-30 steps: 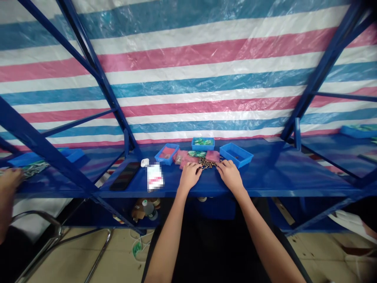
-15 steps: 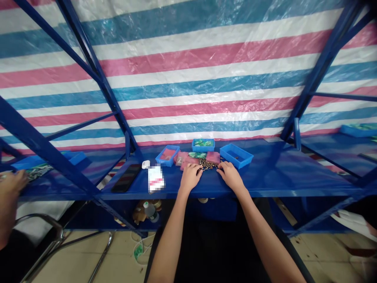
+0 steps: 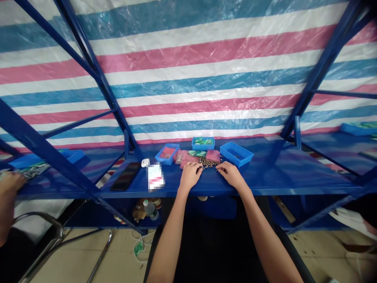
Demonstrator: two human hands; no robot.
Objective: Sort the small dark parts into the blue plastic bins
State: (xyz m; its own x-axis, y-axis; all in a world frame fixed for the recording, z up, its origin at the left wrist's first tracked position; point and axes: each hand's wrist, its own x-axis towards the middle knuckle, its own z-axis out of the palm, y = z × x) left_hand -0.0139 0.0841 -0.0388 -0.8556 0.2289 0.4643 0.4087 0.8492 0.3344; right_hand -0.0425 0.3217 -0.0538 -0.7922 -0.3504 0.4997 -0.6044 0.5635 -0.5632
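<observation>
A pile of small brass-and-black metal parts [image 3: 209, 162] lies on the blue shelf table between my hands. My left hand [image 3: 190, 175] rests at the pile's left edge, fingers curled in and closed; what sits at its fingertips is too small to make out. At the right edge, my right hand [image 3: 231, 173] has thumb and finger pinched, with a tiny dark metal part [image 3: 217, 169] showing at the tips. Behind the pile lie a pink packet [image 3: 212, 155], green packets [image 3: 196, 153] and more pink packets [image 3: 188, 160] to the left.
Blue trays stand around the pile: one with pink packets [image 3: 167, 153], one with green packets [image 3: 203, 143], and a right-hand tray [image 3: 236, 154]. Left lie a phone [image 3: 126, 177], a white case [image 3: 145, 162] and a blurred-out item [image 3: 155, 176]. A co-worker's hand [image 3: 11, 182] is far left.
My right hand has drawn slightly back from the pile, and a tiny part now shows at its fingertips. My left hand stays nearly in place. The view shifts slightly.
</observation>
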